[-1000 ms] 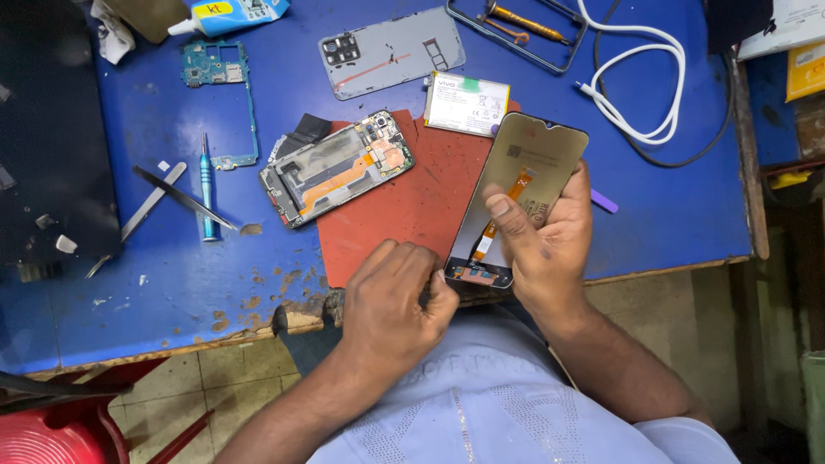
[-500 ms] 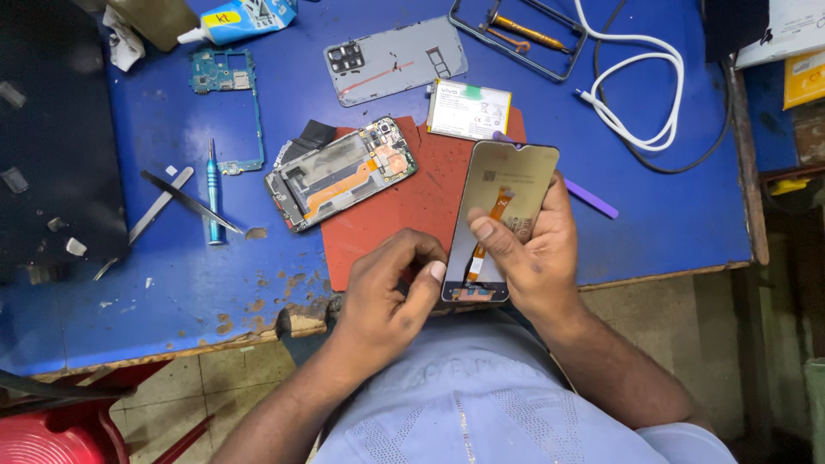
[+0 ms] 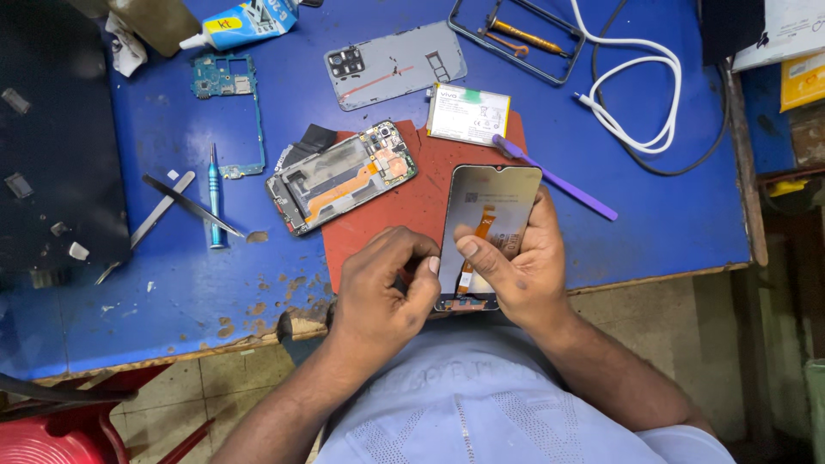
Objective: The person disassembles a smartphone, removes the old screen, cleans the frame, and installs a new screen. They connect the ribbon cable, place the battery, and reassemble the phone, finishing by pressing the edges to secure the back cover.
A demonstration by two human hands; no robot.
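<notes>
Currently the right hand (image 3: 524, 271) is clamped on the screen (image 3: 490, 228), held rear side up at lower centre of the frame over the surface (image 3: 670, 206) edge. The left hand (image 3: 387, 288), fingers curled together, pinches at its left rim. Risk: the orange flex (image 3: 475, 236) may tear if snagged; a loose grip may drop the screen off the edge.

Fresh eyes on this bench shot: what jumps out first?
First, the phone display panel with its orange flex cable, back side up at the table's near edge: the right hand grips it, and the left hand pinches at its lower left side. Just left of it, on the red mat, lies the opened phone frame. The blue table carries scattered parts and tools.
</notes>
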